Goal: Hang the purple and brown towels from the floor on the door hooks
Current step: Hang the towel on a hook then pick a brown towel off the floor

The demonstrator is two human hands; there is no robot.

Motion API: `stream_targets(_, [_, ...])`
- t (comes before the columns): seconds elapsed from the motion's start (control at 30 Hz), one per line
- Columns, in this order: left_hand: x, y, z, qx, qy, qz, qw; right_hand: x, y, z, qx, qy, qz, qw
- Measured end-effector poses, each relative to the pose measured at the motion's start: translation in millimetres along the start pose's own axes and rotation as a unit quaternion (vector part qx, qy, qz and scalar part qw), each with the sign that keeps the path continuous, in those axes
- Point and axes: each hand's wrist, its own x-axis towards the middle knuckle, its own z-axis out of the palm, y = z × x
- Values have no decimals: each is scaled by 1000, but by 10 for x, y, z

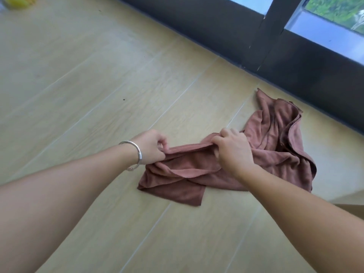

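Observation:
A crumpled brown towel [271,146] lies on the pale wood floor [98,85], to the right of centre. My left hand [151,146], with a silver bangle on the wrist, pinches the towel's upper edge at its left end. My right hand [232,148] grips the same edge further right, fingers curled round the cloth. The stretch of edge between the two hands is lifted slightly off the floor. No purple towel and no door hooks are in view.
A dark low wall [256,36] under a window [325,20] runs diagonally behind the towel. A blurred yellow object [19,1] sits at the far top left corner. A brown box edge [352,209] shows at the right.

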Motion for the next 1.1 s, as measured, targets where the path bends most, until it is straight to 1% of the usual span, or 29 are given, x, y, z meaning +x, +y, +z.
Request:
stream_targets(0.03, [-22, -13, -32, 104, 44, -17, 993, 33, 37, -17, -15, 1, 3, 1000])
stream_targets(0.07, [-43, -35, -71, 171, 90, -36, 980, 57, 76, -33, -21, -5, 6, 1000])
stream_targets(0.1, [-58, -75, -119, 202, 127, -54, 970, 73, 113, -42, -21, -14, 6, 1000])
stream_targets(0.2, [-102, -276, -317, 214, 203, -91, 951, 83, 193, -43, 24, -46, 31, 998])
stream_targets(0.3, [-178, -538, -523, 214, 248, -150, 933, 79, 129, -64, 147, -34, 62, 987])
stream_targets(0.37, [-237, -679, -604, 211, 248, -206, 923, 133, -13, -144, 263, -23, 89, 960])
stream_targets(0.4, [-262, -727, -613, 202, 234, -218, 926, 177, -100, -195, 330, -23, 112, 937])
stream_targets(0.43, [-283, -755, -599, 188, 208, -206, 938, 222, -187, -248, 404, -29, 137, 904])
stream_targets(0.47, [-302, -748, -560, 172, 175, -167, 955, 256, -271, -298, 481, -45, 163, 860])
stream_targets(0.53, [-325, -590, -443, 117, 112, -41, 986, 305, -397, -372, 597, -104, 201, 770])
stream_targets(0.57, [-316, -449, -383, 72, 95, 21, 993, 318, -437, -396, 622, -134, 204, 743])
stream_targets(0.6, [-287, -287, -335, 21, 88, 67, 994, 327, -465, -418, 633, -158, 200, 731])
stream_targets(0.63, [-247, -125, -289, -27, 89, 96, 991, 326, -481, -433, 640, -172, 193, 724])
stream_targets(0.7, [-159, 160, -215, -80, 101, 126, 984, 318, -474, -448, 653, -178, 187, 712])
stream_targets(0.77, [-94, 343, -161, -71, 118, 139, 981, 292, -440, -455, 662, -176, 183, 705])
stream_targets(0.83, [-68, 422, -103, -45, 119, 136, 983, 251, -397, -430, 672, -166, 181, 698])
stream_targets(0.87, [-63, 430, -72, -36, 118, 136, 983, 228, -383, -413, 670, -159, 183, 701])
stream_targets(0.9, [-58, 428, -49, -32, 121, 139, 982, 202, -377, -392, 658, -149, 186, 714])
stream_targets(0.93, [-47, 422, -36, -37, 124, 141, 981, 175, -375, -371, 636, -138, 186, 736])
stream_targets(1.0, [-24, 412, -36, -85, 121, 139, 979, 124, -383, -329, 572, -103, 173, 795])
stream_targets(1.1, [12, 381, -76, -173, 109, 115, 972, 62, -392, -269, 468, -9, 104, 878])
